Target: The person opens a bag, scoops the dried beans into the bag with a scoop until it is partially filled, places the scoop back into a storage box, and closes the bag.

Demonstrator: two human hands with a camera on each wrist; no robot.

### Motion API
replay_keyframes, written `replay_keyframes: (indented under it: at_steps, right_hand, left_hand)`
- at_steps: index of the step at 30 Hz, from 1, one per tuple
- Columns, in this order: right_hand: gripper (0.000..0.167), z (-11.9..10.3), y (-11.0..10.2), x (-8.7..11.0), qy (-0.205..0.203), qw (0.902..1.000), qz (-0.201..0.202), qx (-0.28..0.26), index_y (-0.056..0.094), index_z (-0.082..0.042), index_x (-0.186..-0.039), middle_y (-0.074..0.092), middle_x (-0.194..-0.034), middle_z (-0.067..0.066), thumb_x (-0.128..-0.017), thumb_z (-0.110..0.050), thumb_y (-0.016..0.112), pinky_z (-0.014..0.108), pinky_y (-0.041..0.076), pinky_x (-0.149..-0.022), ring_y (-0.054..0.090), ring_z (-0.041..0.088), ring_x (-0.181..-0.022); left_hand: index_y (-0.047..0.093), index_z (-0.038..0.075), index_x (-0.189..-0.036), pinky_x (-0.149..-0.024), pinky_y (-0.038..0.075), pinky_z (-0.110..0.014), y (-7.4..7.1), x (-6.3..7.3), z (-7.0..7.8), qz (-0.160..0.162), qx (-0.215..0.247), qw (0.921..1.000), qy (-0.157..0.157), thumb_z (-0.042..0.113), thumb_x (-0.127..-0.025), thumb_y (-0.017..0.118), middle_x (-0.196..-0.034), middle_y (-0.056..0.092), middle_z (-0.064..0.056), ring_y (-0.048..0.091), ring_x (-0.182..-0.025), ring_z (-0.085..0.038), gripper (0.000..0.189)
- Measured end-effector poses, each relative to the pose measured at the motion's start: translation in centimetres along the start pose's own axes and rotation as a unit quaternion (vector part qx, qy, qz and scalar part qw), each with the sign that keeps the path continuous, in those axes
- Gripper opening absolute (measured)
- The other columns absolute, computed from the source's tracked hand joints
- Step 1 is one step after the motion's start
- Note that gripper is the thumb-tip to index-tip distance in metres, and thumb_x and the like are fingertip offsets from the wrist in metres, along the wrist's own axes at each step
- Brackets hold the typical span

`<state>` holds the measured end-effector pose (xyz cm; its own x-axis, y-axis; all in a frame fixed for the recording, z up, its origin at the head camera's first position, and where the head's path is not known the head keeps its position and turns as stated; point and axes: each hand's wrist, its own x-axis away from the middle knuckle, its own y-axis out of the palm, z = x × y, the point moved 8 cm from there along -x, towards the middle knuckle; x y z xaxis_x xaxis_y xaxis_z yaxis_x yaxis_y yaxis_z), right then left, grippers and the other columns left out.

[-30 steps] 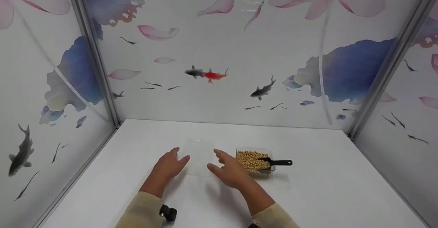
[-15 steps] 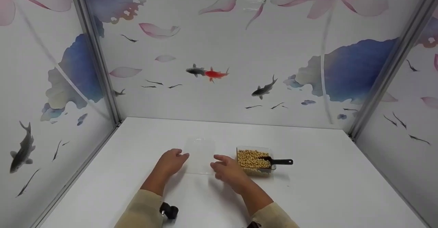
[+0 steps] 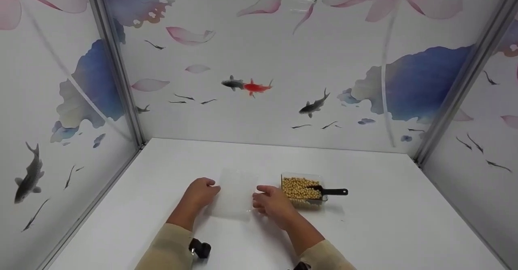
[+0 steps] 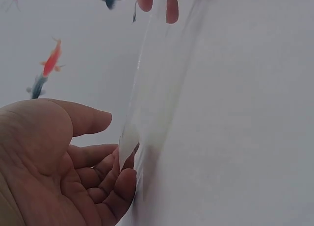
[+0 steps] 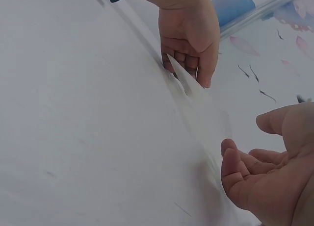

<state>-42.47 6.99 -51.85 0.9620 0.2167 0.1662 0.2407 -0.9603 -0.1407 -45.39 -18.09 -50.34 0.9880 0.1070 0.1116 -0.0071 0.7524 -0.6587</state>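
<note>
A clear, flat plastic bag [image 3: 236,195] lies between my hands, seen edge-on and tilted in the wrist views. My left hand [image 3: 201,193] is at its left edge. In the left wrist view, the left hand's curled fingers [image 4: 125,187] have a bag corner between them, with the thumb apart from it. My right hand [image 3: 275,205] is at the right edge, its loosely bent fingers [image 5: 230,162] touching or just beside the plastic and its thumb held away. Right of that hand stands a clear box [image 3: 311,203] of yellow beans [image 3: 297,187] holding a black scoop [image 3: 335,191].
The white table [image 3: 376,221] is enclosed by a back wall [image 3: 259,120] and side walls printed with fish and lotus. Metal posts [image 3: 449,73] stand at the corners. A black wrist device [image 3: 200,249] sits on the left sleeve.
Both hands' fingers have drawn in from a spread pose beside the bag. The bag has shifted nearer to me and tilted slightly. The box and scoop stay put.
</note>
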Motion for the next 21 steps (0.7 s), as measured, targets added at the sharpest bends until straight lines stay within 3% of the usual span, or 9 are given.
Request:
replay_keyframes:
  at_steps: [5,8,11,21]
  right_hand:
    - [0.050,-0.4,-0.2,0.0,-0.023,0.9990,0.022,0.031,0.058,-0.002,-0.150,0.075,-0.122,0.012,-0.103,-0.014,0.071,0.031,0.064,-0.083,0.073,0.018,-0.099]
    - [0.053,-0.7,-0.4,0.1,-0.040,0.9979,0.038,0.034,0.058,-0.001,-0.150,0.075,-0.116,0.012,-0.099,-0.008,0.074,0.030,0.064,-0.082,0.073,0.017,-0.096]
    - [0.059,-1.3,-0.5,0.1,-0.061,0.9960,0.052,0.039,0.055,-0.001,-0.152,0.074,-0.111,0.011,-0.096,-0.004,0.076,0.030,0.064,-0.081,0.072,0.016,-0.093]
    - [0.068,-2.4,-0.8,0.5,-0.095,0.9920,0.070,0.044,0.049,-0.006,-0.159,0.079,-0.115,0.005,-0.097,-0.003,0.076,0.030,0.064,-0.089,0.074,0.015,-0.102]
  left_hand:
    - [0.066,0.002,-0.140,-0.098,0.060,-0.044,0.1,0.1,-0.1,-0.008,0.030,0.9994,-0.013,0.028,-0.103,0.068,-0.136,0.070,-0.018,0.068,-0.114,-0.028,0.046]
    - [0.068,0.002,-0.138,-0.082,0.059,-0.033,0.1,0.2,0.0,-0.016,0.061,0.9979,-0.016,0.025,-0.101,0.071,-0.117,0.075,-0.013,0.068,-0.097,-0.021,0.043]
    - [0.069,0.003,-0.136,-0.074,0.057,-0.027,0.1,0.3,0.3,-0.026,0.089,0.9955,-0.019,0.024,-0.100,0.073,-0.106,0.075,-0.010,0.067,-0.090,-0.018,0.042]
    - [0.068,0.008,-0.138,-0.087,0.062,-0.030,0.1,0.7,1.3,-0.038,0.157,0.9868,-0.010,0.027,-0.102,0.074,-0.116,0.072,-0.010,0.066,-0.100,-0.020,0.041]
